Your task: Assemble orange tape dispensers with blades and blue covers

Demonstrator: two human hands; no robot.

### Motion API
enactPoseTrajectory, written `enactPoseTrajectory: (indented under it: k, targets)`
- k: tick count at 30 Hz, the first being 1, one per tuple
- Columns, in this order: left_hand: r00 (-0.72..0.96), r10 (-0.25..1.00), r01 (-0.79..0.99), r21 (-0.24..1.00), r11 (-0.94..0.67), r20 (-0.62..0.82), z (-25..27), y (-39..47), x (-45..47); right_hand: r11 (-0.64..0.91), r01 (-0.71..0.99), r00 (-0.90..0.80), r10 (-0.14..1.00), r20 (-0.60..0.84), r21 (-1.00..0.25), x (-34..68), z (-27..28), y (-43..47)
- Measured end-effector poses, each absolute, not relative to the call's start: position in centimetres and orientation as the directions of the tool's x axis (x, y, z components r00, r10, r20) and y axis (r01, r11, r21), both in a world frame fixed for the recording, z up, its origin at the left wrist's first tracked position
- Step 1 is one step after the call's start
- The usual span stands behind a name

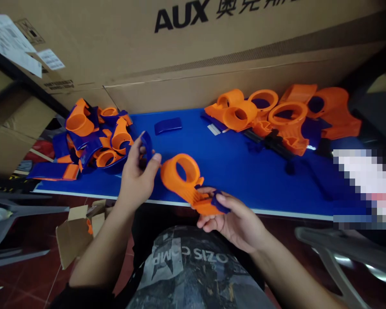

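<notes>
My left hand (137, 178) has its fingers curled round a dark blue curved plastic piece (146, 145) that stands up between fingers and thumb. In my right hand (239, 221) is an orange plastic tape dispenser (180, 171), gripped by its narrow end, with its round ring pointing left toward my left hand. A small dark blue part (219, 202) lies under my right thumb at that narrow end. Both hands are over the front edge of the blue table, and the two pieces are apart. A flat blue plastic piece (168, 125) lies on the table beyond them.
The blue table (193, 143) holds a heap of orange and blue dispensers (83, 124) at left and orange dispenser bodies (287, 113) at right. A black tool (270, 141) lies before them. Behind stands a large cardboard box (131, 56). A small open carton (72, 236) sits on the floor.
</notes>
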State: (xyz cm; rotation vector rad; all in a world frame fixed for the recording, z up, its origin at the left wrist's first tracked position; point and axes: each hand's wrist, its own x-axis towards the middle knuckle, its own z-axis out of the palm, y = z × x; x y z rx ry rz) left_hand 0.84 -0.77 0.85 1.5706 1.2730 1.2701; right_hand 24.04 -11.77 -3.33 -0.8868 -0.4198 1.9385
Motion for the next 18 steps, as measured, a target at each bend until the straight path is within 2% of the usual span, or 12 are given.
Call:
enactPoseTrajectory:
  k: [2, 4, 6, 8, 10, 15, 18]
  targets:
    - [-0.08, 0.988, 0.095, 0.988, -0.124, 0.132, 0.7, -1.5, 1.6, -0.45, -0.668, -0.243, 0.885, -0.398, -0.592, 24.0, -3.1, -11.5]
    - [-0.081, 0.996, -0.089, 0.995, 0.039, -0.046, 1.0, -2.2, 2.4, -0.396, -0.706, -0.185, 0.903, -0.387, -0.586, 23.9, -2.9, -11.0]
    - [-0.016, 0.973, -0.265, 0.94, 0.216, -0.228, 1.4, -2.8, 3.2, -0.367, -0.724, -0.157, 0.912, -0.379, -0.584, 23.6, -2.7, -10.5]
    - [0.056, 0.937, -0.382, 0.86, 0.339, -0.344, 1.9, -3.1, 3.9, -0.357, -0.734, -0.15, 0.914, -0.376, -0.577, 23.2, -2.7, -9.8]
    - [0.068, 0.923, -0.425, 0.826, 0.371, -0.38, 2.0, -3.2, 4.6, -0.348, -0.745, -0.142, 0.916, -0.375, -0.569, 22.6, -2.8, -9.2]
    - [-0.09, 0.953, -0.402, 0.886, 0.232, -0.291, 0.9, -3.4, 6.2, -0.291, -0.78, -0.105, 0.933, -0.343, -0.554, 21.3, -3.0, -8.1]
    - [-0.129, 0.939, -0.409, 0.879, 0.244, -0.32, 0.0, -3.7, 6.8, -0.258, -0.771, -0.086, 0.948, -0.307, -0.582, 21.0, -2.9, -8.0]
